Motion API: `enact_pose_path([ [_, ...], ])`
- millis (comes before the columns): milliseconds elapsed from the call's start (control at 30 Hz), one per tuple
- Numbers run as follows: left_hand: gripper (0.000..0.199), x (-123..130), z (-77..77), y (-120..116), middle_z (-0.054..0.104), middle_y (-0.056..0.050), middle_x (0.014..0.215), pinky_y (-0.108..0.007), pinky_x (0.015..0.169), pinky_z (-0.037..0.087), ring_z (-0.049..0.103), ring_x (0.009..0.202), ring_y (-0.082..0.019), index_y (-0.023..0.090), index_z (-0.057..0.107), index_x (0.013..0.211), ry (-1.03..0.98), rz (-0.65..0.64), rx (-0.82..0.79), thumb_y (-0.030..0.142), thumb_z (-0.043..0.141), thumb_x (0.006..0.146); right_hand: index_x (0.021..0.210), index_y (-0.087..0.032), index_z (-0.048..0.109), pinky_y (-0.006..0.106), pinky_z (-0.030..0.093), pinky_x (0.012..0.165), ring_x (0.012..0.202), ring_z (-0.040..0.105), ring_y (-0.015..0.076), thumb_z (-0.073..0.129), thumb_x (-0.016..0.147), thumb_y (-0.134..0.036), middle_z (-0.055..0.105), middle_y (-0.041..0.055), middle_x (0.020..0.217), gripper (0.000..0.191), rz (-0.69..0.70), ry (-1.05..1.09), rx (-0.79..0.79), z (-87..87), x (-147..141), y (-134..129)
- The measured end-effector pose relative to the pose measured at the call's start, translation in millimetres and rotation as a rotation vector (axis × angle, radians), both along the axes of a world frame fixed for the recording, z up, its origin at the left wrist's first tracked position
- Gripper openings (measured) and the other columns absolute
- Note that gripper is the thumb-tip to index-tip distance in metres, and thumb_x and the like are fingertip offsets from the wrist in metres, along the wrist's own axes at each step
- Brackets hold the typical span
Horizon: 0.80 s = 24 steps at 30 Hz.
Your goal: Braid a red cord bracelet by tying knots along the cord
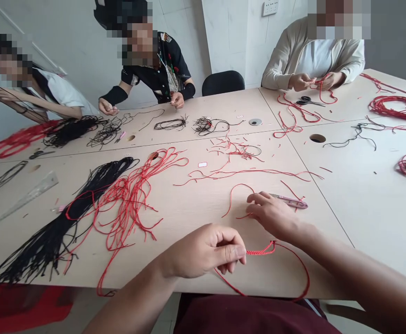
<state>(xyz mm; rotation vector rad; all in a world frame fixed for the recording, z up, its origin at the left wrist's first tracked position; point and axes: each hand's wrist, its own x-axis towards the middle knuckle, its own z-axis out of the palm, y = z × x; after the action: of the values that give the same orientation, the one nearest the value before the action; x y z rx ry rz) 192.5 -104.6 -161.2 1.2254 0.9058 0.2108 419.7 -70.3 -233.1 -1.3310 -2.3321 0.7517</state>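
Note:
My left hand (212, 250) is closed, pinching a braided red cord (260, 252) between thumb and fingers just above the table. The braid sticks out to the right and ends in a small knot, from which a loose red strand (306, 273) curves down toward the table edge. My right hand (270, 213) rests low over the table with its fingers slightly bent and apart. A thin red cord (237, 186) curls beside its fingertips and passes partly beneath them. Just behind that hand lies a pair of pink-handled thread snips (295, 202), partly covered.
A bundle of black cords (85, 213) and a tangle of red cords (126, 199) lie to the left. Red scraps (237, 149) are scattered mid-table. Three people sit across, handling cords. Black scissors (309, 100) and red coils (397, 107) lie at the right.

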Motion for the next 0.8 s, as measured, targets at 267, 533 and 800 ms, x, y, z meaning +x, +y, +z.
enact_pose_path([
  [267,0.033,-16,22.9,29,0.058,0.003,0.056,-0.016,0.045,0.036,0.049,0.047,-0.006,0.014,0.068,0.07,-0.281,0.54,0.037,0.044,0.082,0.073,0.084,-0.02,0.057,0.03,0.049,0.062,0.071,0.059,0.0176,0.038,0.1,-0.022,0.066,0.0066,0.084,0.025,-0.225,0.057,0.102,30.6,23,8],
  [533,0.032,-8,41.7,38,0.058,0.004,0.053,-0.014,0.042,0.034,0.048,0.044,-0.005,0.015,0.069,0.067,-0.329,0.519,0.068,0.043,0.085,0.071,0.074,-0.022,0.064,0.032,0.052,0.068,0.083,0.065,0.0217,0.06,0.084,-0.015,0.069,0.0063,0.09,0.013,-0.012,0.057,0.022,18.8,11,9],
  [800,0.028,-9,47.8,43,0.059,0.003,0.055,-0.016,0.042,0.034,0.05,0.045,-0.006,0.015,0.069,0.07,-0.361,0.5,0.039,0.039,0.081,0.075,0.077,-0.024,0.052,0.032,0.049,0.06,0.066,0.055,0.0186,0.045,0.097,-0.029,0.062,0.0047,0.077,0.022,-0.15,0.246,0.088,45.6,28,2],
])
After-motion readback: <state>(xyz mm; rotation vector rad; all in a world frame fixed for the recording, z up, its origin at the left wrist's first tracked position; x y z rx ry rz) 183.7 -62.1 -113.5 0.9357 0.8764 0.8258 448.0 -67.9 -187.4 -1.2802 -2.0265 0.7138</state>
